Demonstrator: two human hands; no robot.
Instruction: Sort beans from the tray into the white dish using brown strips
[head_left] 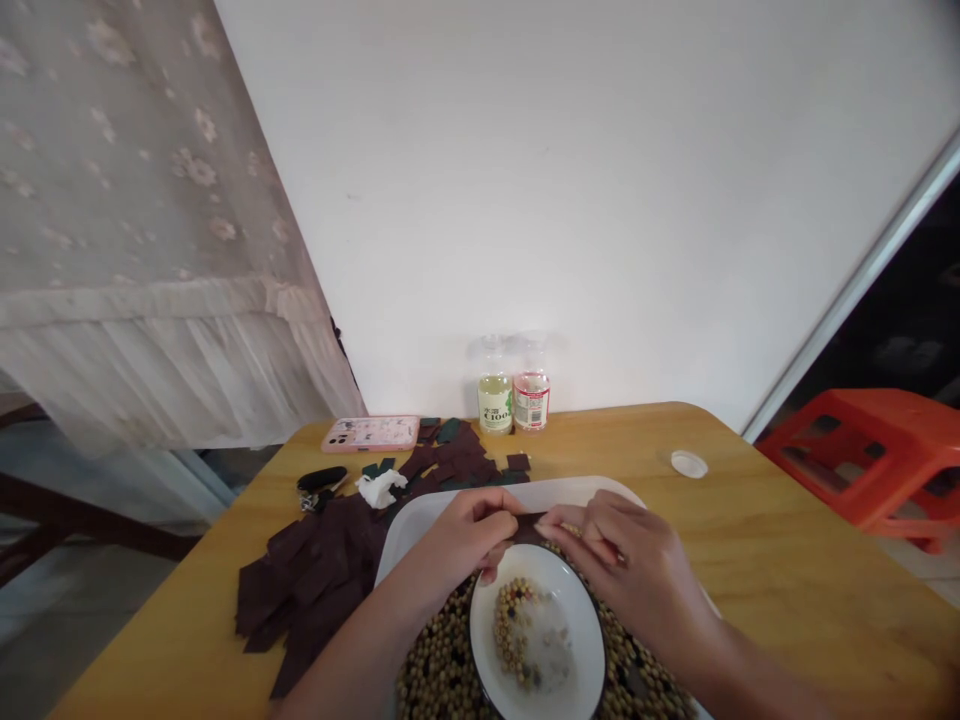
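Note:
My left hand (461, 535) and my right hand (611, 545) meet above a white bowl, and both pinch a dark brown piece of sheet material (529, 527) between their fingers. The white bowl (577, 610) holds a small heap of tan beads (514, 630) and sits among many more round beads (442, 670) in a white tray (450, 510). My forearms cover part of the tray. Left of my left hand lies a large pile of dark brown squares (315, 570).
A crumpled white tissue (380, 488), a black object (322, 479), a pink-cased phone (371, 434), and several dark squares (457, 450) lie on the wooden table (795, 570). Two plastic bottles (495, 402) stand against the white wall. A white cap (688, 464) lies right; an orange stool (862, 460) stands beyond the table.

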